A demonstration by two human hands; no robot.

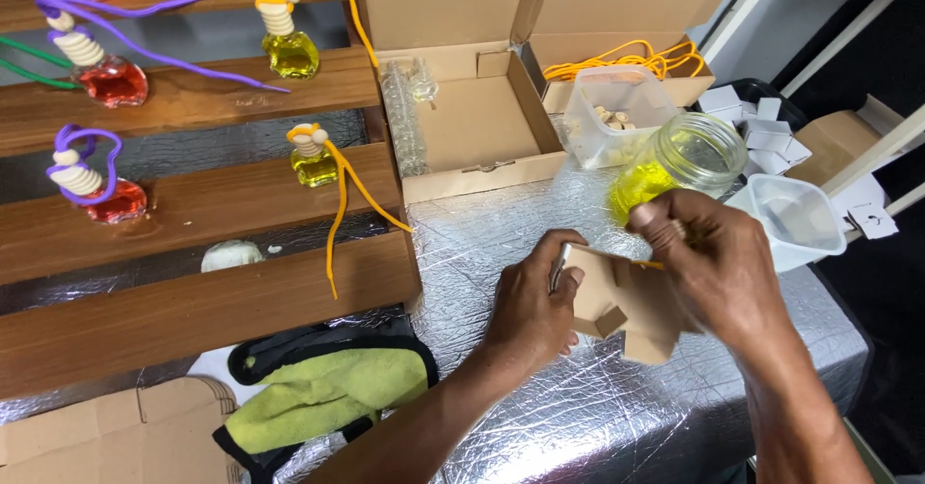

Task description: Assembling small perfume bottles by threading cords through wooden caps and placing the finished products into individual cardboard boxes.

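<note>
Gripping a small cardboard box (624, 303), both hands' fingers (564, 258) work beside a glass jar (686, 159).

I hold a small carton (626, 301) between my left hand (530, 306) and my right hand (718, 262), above the table (578, 417). Behind my right hand stands a jar (679, 161), and behind the jar a tub (617, 113). An open box (472, 123) lies behind my left hand. The shelves (193, 205) with bottles (313, 156) are at the left, and a cloth (328, 392) lies before them.
</note>
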